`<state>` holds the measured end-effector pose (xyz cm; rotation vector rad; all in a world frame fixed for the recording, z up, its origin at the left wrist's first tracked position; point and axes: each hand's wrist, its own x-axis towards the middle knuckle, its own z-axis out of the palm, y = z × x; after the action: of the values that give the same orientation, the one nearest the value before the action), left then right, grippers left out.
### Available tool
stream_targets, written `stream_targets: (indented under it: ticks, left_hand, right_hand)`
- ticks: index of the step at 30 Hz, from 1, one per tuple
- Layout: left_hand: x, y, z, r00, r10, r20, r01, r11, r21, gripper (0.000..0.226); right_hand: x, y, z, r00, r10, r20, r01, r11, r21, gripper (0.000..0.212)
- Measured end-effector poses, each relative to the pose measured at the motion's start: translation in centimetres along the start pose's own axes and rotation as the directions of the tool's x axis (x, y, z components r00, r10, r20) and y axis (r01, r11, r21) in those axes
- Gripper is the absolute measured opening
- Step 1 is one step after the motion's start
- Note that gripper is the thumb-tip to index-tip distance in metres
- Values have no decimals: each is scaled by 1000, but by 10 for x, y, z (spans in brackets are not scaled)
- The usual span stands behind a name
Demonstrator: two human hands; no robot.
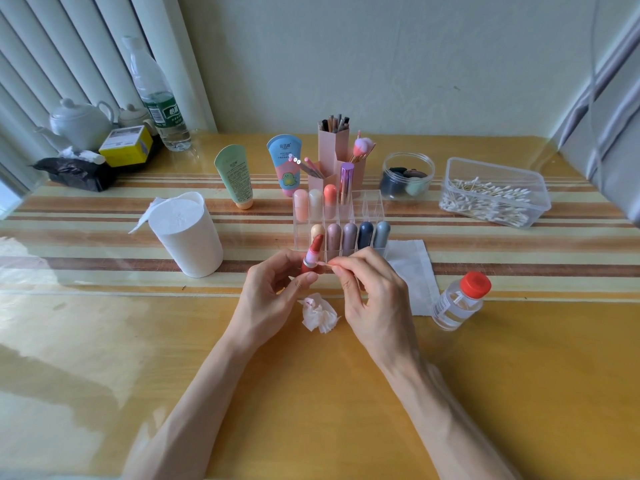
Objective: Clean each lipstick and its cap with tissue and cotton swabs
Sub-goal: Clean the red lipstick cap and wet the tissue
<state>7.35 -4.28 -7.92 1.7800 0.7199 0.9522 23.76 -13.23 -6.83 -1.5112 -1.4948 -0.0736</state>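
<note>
Far left of centre, a tissue roll (187, 233) is being kept upright on the striped table (104, 341), loose end flapping off the top. Moving right, an uncapped red lipstick (313, 254) is being held in mid-frame, tilted, by the left hand (273, 296). The fingers are curled round its base, and the thumb and forefinger are pinching it. Just below, a crumpled tissue (318, 313) is being left lying between the two wrists. A cotton swab (323, 264) is being pinched between thumb and fingertips of the right hand (370, 292), its tip being brought right at the lipstick's silver collar. Behind the hands, capped lipsticks (349, 233) are being stored in a clear organizer (372, 202). Further right, a flat tissue sheet (412, 268), a red-capped bottle (460, 299) and a swab box (495, 192) are being kept.
</note>
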Motion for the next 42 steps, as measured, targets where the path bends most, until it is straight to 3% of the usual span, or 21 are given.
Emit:
stream_targets:
  ticks: [16, 24, 42]
  left_hand:
    - [2, -9, 3, 997, 75, 24, -78, 983, 164, 23]
    - [2, -2, 2, 998, 27, -50, -28, 999, -22, 24]
    - [1, 1, 2, 997, 28, -66, -25, 999, 46, 23]
  right_hand:
    - [1, 2, 1, 1000, -4, 5, 5, 1000, -23, 14]
    - [0, 0, 1, 1000, -18, 10, 18, 1000, -7, 13]
    - [1, 0, -1, 1000, -14, -1, 14, 1000, -16, 13]
